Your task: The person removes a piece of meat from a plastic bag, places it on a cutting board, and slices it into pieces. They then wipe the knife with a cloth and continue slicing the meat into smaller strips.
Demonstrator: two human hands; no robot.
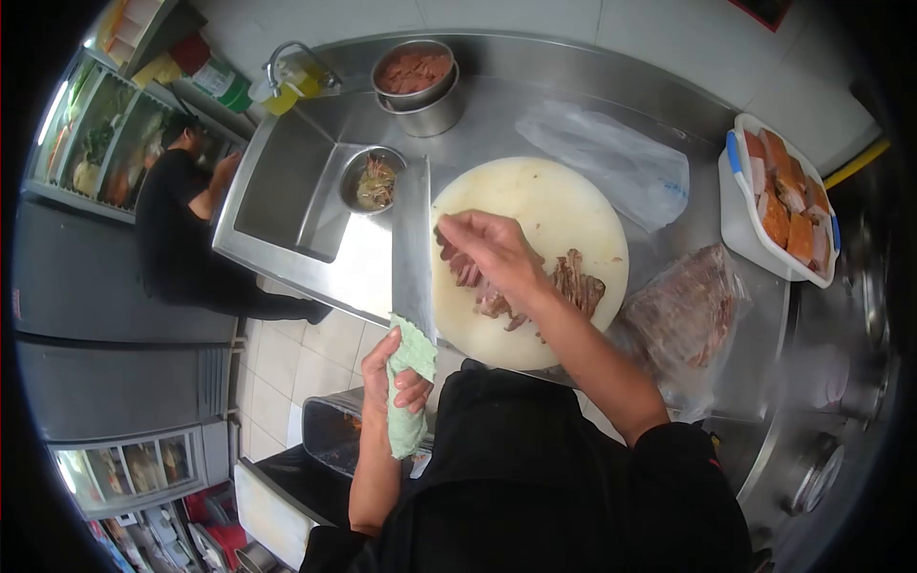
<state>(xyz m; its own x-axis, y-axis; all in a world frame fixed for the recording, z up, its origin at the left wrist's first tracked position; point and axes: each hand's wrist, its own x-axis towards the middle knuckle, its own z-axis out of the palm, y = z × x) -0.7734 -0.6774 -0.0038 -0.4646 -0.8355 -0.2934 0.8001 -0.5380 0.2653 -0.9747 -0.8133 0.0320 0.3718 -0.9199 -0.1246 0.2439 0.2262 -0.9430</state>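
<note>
My left hand [394, 375] is wrapped round the handle of a large knife, with a green cloth [411, 435] bunched about the grip. The long, broad blade of the knife [412, 248] points away from me along the left edge of a round white cutting board [521, 186]. Over the board, my right hand [497, 256] is closed, its curled fingers on brown-pink sliced meat [465, 270] close to the blade. More cut meat [578, 284] lies on the board to the right of that hand. The palm side of my right hand is hidden.
A sink [287, 205] with a metal bowl [355, 197] is at left. Stacked metal pots [432, 119] stand behind. To the right are a plastic sheet [611, 162], bagged meat [693, 306] and a white tub [755, 229] of meat blocks. A person [177, 210] stands beyond the sink.
</note>
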